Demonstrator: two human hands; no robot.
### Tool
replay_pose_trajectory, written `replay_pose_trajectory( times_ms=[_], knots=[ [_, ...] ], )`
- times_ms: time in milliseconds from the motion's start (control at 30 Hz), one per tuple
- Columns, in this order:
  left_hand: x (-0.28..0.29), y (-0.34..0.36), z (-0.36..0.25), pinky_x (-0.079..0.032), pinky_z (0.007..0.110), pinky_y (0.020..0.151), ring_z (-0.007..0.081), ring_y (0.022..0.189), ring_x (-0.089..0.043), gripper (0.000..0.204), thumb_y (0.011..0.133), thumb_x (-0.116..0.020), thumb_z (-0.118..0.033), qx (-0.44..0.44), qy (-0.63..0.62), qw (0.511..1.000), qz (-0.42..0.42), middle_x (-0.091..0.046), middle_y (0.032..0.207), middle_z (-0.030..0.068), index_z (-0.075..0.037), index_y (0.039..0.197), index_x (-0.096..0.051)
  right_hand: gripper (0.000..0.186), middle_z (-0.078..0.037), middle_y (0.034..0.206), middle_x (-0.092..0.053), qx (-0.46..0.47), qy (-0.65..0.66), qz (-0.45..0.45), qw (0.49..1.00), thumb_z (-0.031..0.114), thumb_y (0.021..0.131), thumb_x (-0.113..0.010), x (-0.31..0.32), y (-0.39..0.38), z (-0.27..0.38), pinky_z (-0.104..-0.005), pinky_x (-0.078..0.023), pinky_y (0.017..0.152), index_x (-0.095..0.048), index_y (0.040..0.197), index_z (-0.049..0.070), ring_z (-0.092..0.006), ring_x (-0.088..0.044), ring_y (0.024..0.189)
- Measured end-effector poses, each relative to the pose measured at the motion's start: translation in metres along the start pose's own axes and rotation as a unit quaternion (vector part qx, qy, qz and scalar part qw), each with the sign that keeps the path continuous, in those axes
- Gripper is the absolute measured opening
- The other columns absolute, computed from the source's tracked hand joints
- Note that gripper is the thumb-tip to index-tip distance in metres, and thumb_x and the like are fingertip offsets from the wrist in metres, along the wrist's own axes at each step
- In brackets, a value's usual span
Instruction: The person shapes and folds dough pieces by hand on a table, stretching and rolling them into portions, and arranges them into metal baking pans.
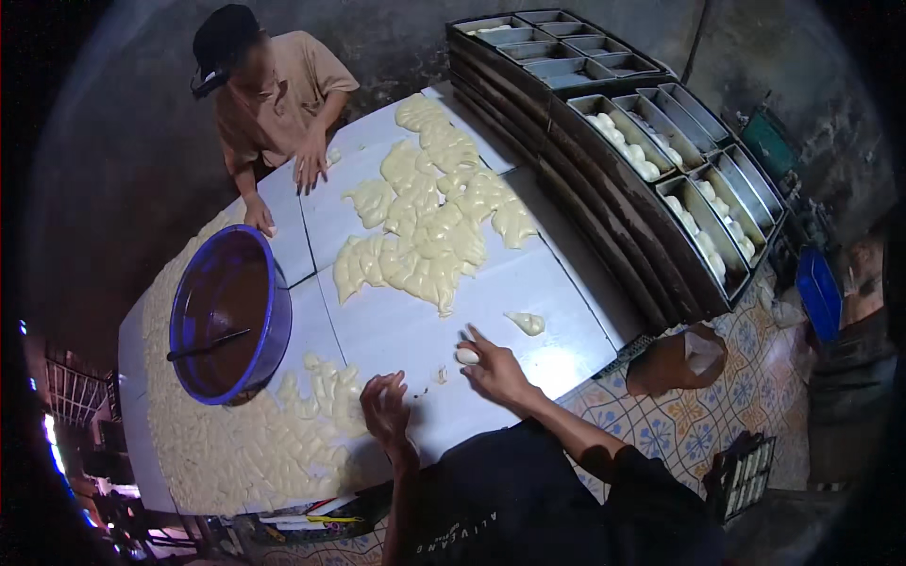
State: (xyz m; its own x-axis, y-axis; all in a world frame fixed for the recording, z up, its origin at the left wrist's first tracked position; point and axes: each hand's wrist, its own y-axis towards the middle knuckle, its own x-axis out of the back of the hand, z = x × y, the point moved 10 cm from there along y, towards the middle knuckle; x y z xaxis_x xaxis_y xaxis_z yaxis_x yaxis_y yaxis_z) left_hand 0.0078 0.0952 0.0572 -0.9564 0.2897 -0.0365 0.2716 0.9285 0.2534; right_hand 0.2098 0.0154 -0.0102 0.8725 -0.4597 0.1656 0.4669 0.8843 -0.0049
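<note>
A small, round white dough ball (467, 357) sits at the thumb side of my right hand (498, 373), whose fingers curl round it just above the white tiled table (396, 344). My left hand (385, 407) is held over the near edge with its fingers loosely bent and apart, and nothing shows in it. Between the two hands lie a few small scraps (441, 375). A single lump of dough (527, 323) rests beyond my right hand. Farther off spreads a wide patch of pale dough pieces (425, 231); another covers the table's left side (222, 462).
A purple basin (283, 316) holding brown contents and a dark stick stands on the left. Across the table, a co-worker (283, 104) has both hands at the tabletop. Stacked metal loaf pans (651, 127), some with dough balls, rise at the right. A brown sack (675, 363) is on the patterned floor.
</note>
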Motion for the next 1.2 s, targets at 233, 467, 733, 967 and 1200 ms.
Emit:
replay_pose_trajectory(
  times_ms=[233, 467, 733, 967, 1200],
  knots=[
    [-0.014, -0.005, 0.009, -0.046, 0.033, 0.089, 0.0198, 0.095, -0.063, 0.019, 0.089, -0.061, -0.010, 0.015, 0.011, 0.997, 0.081, -0.066, 0.094, 0.0099, 0.001, 0.105, -0.058, 0.042, -0.021, 0.120, -0.055, 0.111, -0.433, -0.092, 0.890, 0.005, 0.081, -0.056, 0.085, 0.000, 0.029, -0.0431, -0.045, 0.091, -0.055, 0.123, 0.002, -0.0384, -0.052, 0.111],
    [-0.044, -0.014, 0.049, -0.048, 0.031, 0.083, 0.0168, 0.093, -0.063, 0.012, 0.089, -0.057, -0.002, 0.038, 0.016, 0.984, 0.171, -0.068, 0.084, 0.0092, 0.002, 0.099, -0.062, 0.020, -0.018, 0.096, -0.062, -0.042, -0.197, -0.055, 0.978, 0.016, 0.079, -0.071, 0.097, 0.017, -0.022, -0.0373, -0.049, 0.077, -0.070, 0.093, 0.002, -0.0305, -0.061, 0.086],
    [-0.064, -0.008, -0.012, -0.045, 0.033, 0.092, 0.0220, 0.107, -0.057, 0.036, 0.093, -0.054, -0.011, 0.000, 0.168, 0.974, 0.149, -0.057, 0.120, 0.0158, 0.000, 0.127, -0.052, 0.032, -0.010, 0.114, -0.059, -0.003, 0.172, 0.013, 0.985, 0.015, 0.085, -0.067, -0.015, -0.013, 0.058, -0.0296, -0.047, 0.088, -0.063, 0.115, 0.004, -0.0185, -0.057, 0.106],
    [-0.019, -0.006, 0.014, -0.048, 0.028, 0.069, 0.0137, 0.077, -0.061, 0.015, 0.085, -0.066, -0.010, 0.118, 0.199, 0.973, 0.017, -0.068, 0.084, 0.0080, -0.001, 0.096, -0.070, 0.026, -0.013, 0.106, -0.053, 0.111, 0.077, -0.016, 0.991, 0.019, 0.094, -0.052, -0.029, 0.000, 0.072, -0.0307, -0.044, 0.079, -0.066, 0.109, 0.004, -0.0210, -0.053, 0.094],
    [-0.072, -0.023, 0.056, -0.045, 0.035, 0.091, 0.0189, 0.104, -0.054, 0.044, 0.094, -0.051, -0.029, 0.376, -0.453, 0.798, 0.131, -0.054, 0.117, 0.0088, -0.001, 0.127, -0.047, 0.047, -0.009, 0.139, -0.037, 0.241, -0.029, 0.088, 0.966, 0.030, 0.081, -0.071, -0.063, 0.000, 0.065, -0.0414, -0.032, 0.104, -0.058, 0.120, 0.008, -0.0275, -0.039, 0.122]
  ],
)
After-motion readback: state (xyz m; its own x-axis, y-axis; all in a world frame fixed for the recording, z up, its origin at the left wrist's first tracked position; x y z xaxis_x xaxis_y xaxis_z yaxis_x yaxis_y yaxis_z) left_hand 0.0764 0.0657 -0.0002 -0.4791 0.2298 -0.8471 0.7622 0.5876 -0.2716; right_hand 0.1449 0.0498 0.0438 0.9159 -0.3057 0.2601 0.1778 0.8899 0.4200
